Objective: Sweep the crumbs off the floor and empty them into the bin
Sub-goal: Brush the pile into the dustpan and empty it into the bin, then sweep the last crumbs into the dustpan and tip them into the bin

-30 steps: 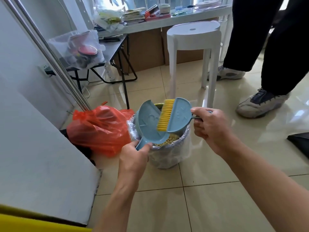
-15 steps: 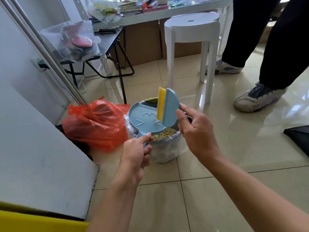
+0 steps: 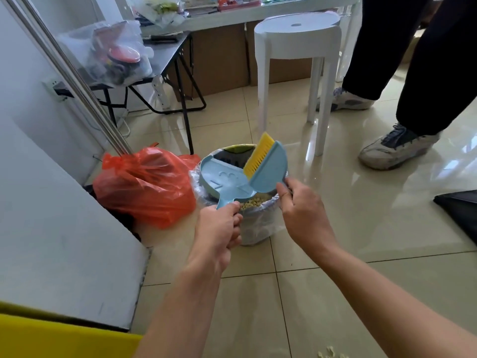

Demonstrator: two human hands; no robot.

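Note:
My left hand [image 3: 219, 228] grips the handle of a light blue dustpan [image 3: 219, 178], held over a small bin [image 3: 258, 223] lined with a clear bag. My right hand [image 3: 302, 210] holds a blue hand brush [image 3: 268, 167] with yellow bristles, resting against the dustpan's right side above the bin. Yellowish crumbs [image 3: 254, 202] lie inside the bin below the pan. A few more crumbs [image 3: 329, 353] sit on the tiled floor at the bottom edge.
An orange plastic bag [image 3: 144, 187] lies left of the bin by a white panel [image 3: 51, 215]. A white stool [image 3: 294, 52] stands behind, and a person's legs and sneakers [image 3: 395, 148] are at the right. A black folding table [image 3: 165, 63] is back left.
The dustpan has levelled out over the bin. The brush turned from bristles down to upright, then tilted right against the pan. Both hands shifted slightly.

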